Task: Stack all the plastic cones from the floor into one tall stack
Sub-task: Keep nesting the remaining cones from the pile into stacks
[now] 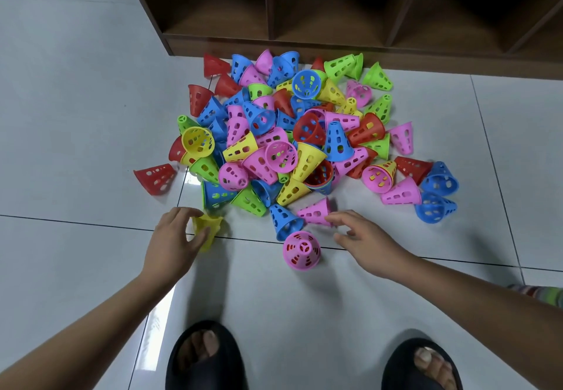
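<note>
Pale glossy floor tiles (76, 146) with thin dark grout lines carry a loose heap of perforated plastic cones (289, 133) in red, blue, pink, yellow and green, lying just in front of a dark wooden shelf unit (335, 8) with open compartments. The left hand (173, 242) has its fingers (195, 213) curled around a yellow cone (208, 228) at the heap's near edge. The right hand (365, 240) reaches with fingers spread, its fingertips touching a pink cone (315, 212). Another pink cone (301, 251) stands upright between the hands. Two feet in black sandals (207, 359) stand below.
</note>
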